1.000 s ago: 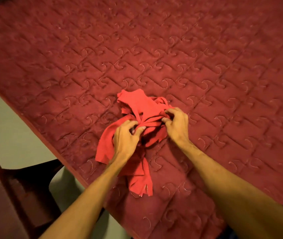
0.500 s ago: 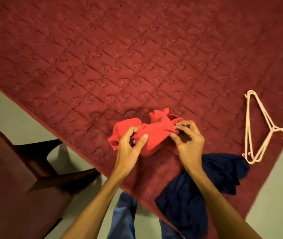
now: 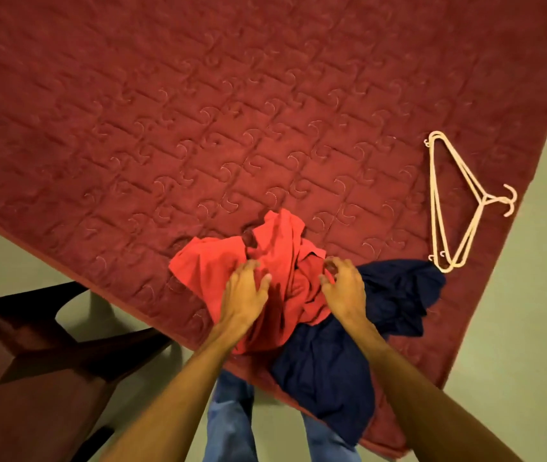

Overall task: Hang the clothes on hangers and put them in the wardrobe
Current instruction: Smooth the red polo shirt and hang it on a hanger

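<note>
We see the scene through one wide-angle camera worn on the head, looking forward and steeply down over the near edge of the maroon quilted bed. It sits close: both forearms rise from the bottom edge, and the left hand and right hand lie near the middle. The hangers lie at right, a dark wooden chair at lower left, the wearer's jeans directly below, and pale floor on both sides.

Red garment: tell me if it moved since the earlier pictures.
Yes. The red garment has dropped and spread toward the bed edge, now overlapping the navy garment.
</note>
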